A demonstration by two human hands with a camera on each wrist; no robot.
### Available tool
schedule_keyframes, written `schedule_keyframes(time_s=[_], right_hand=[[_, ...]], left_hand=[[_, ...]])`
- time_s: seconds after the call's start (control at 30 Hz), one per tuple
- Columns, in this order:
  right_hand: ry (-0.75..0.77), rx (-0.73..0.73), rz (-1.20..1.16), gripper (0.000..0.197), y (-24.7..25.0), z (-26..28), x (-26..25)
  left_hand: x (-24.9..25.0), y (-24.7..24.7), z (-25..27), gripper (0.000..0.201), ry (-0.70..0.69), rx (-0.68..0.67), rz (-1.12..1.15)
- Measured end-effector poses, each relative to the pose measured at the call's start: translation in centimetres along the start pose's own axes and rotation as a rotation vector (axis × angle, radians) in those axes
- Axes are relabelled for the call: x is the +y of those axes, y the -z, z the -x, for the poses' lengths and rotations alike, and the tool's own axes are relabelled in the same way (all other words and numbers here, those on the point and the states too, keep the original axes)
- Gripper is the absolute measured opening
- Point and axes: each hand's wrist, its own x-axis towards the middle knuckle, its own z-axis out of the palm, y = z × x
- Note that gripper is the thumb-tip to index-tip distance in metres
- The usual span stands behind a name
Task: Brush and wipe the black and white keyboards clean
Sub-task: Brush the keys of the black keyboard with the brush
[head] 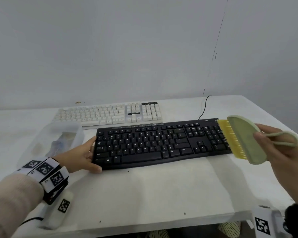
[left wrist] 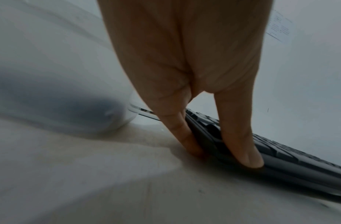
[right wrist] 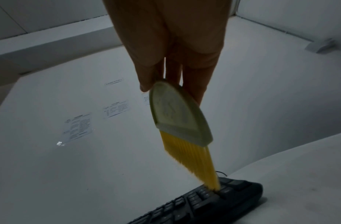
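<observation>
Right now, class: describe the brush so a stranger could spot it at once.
Find the black keyboard on the white table. At its number-pad end, the right hand holds the brush: pale green body, yellow bristles, the only coloured thing there.

right hand (right wrist: 171,50) pinches brush (right wrist: 177,115) | bristles (right wrist: 192,159) touch black keyboard (right wrist: 204,204)

Black keyboard (head: 162,143): white key legends readable, QWERTY letter rows, plus Esc, Tab, Caps Lock, Shift, Ctrl, Alt, Enter, Backspace; model mark at top right looks like K200, logo beside it too small to read. White keyboard (head: 108,114): legends too faint. Wrist band (head: 46,170): black-and-white square code tags, no readable txt. Right wrist view: wall sign (right wrist: 114,81) reads "LIVING ROOM 2"; printed sheets (right wrist: 77,127) below it too small.
</observation>
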Motion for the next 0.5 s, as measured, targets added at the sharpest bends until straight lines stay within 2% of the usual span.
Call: schedule_keyframes(time_s=[0.07, 0.13, 0.3, 0.4, 0.5], right_hand=[[-0.001, 0.009, 0.018, 0.046, -0.4, 0.1, -0.8], [-0.012, 0.003, 0.018, 0.047, -0.8, 0.2, -1.7], [-0.093, -0.081, -0.127, 0.056, -1.8, 0.1, -2.9], [-0.136, -0.152, -0.194, 0.070, -2.1, 0.0, -3.0], [-0.178, -0.206, -0.259, 0.079, -2.6, 0.1, -3.0]], left_hand=[[-0.2, 0.2, 0.1, 0.151, 0.020, -0.015, -0.030], [-0.2, 0.3, 0.3, 0.145, 0.037, -0.031, -0.051], [0.0, 0.6, 1.0, 0.142, 0.095, -0.069, -0.128], [0.2, 0.3, 1.1, 0.113, 0.124, -0.039, -0.164], [0.5, 0.0, 1.2, 0.097, 0.109, -0.023, -0.215]])
